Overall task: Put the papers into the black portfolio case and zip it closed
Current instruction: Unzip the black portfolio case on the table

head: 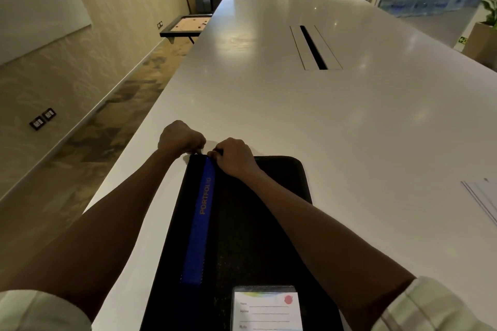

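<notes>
The black portfolio case [250, 223] lies flat on the near white table [322, 121]. At its far-left corner both hands pinch its edge — left hand [180, 139], right hand [234, 156] — while papers [484, 196] sit far right.

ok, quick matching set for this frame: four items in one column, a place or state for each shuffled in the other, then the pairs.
Items:
1. portfolio case
2. loose papers
3. name card
4. blue strip

Places or states:
A. on the table at the right edge of view, apart from the case
B. flat on the table under both forearms, both hands at its far left corner
C. in a clear pocket at the near end of the case
D. runs lengthwise down the case, lettered PORTFOLIO

Pairs: 1-B, 2-A, 3-C, 4-D
</notes>
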{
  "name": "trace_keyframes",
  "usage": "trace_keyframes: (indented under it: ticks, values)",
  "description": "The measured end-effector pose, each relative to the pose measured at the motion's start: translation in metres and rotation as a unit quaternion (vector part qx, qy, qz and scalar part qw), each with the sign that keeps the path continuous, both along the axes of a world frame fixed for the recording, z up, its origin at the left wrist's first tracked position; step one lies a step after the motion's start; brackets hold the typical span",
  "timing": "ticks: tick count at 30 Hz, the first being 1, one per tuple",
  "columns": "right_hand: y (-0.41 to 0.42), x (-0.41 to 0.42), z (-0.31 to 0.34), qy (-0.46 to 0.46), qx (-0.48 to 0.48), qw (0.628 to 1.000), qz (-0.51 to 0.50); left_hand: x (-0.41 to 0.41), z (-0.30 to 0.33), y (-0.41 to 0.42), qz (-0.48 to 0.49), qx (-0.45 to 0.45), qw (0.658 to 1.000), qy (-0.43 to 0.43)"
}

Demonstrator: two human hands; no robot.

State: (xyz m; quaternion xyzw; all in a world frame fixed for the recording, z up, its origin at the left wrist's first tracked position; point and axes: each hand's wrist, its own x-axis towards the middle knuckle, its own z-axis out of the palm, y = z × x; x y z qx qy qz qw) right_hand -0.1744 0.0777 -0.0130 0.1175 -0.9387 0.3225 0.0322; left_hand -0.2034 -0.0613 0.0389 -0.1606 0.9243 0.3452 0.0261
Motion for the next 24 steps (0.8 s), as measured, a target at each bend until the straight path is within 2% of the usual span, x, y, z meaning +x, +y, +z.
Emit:
trace_keyframes:
  ticks: [6,9,10,12,13,16,20,24]
  values:
    - [-0.017,-0.017,0.011,-0.123,-0.046,0.989,-0.061,-0.001,0.001,-0.004,-0.021,0.020,1.000,0.001]
    - [-0.020,-0.024,0.016,-0.149,-0.051,0.985,-0.074,-0.005,0.001,-0.009,-0.047,0.082,0.995,-0.036]
    - [-0.021,-0.025,0.017,-0.154,-0.051,0.984,-0.076,-0.006,0.001,-0.010,-0.066,0.063,0.995,-0.041]
    - [-0.024,-0.027,0.021,-0.164,-0.049,0.982,-0.081,-0.007,-0.003,-0.015,-0.067,0.096,0.993,-0.029]
    - [-0.026,-0.027,0.024,-0.170,-0.048,0.980,-0.088,-0.008,-0.005,-0.019,-0.108,0.060,0.992,-0.034]
    - [-0.032,-0.031,0.028,-0.196,-0.058,0.973,-0.111,0.000,-0.004,-0.035,-0.177,0.057,0.981,-0.055]
    - [-0.039,-0.033,0.029,-0.218,-0.078,0.963,-0.136,0.008,-0.006,-0.055,-0.268,0.022,0.963,-0.007]
    - [-0.047,-0.035,0.030,-0.228,-0.055,0.961,-0.144,0.009,-0.011,-0.064,-0.275,0.053,0.960,0.019]
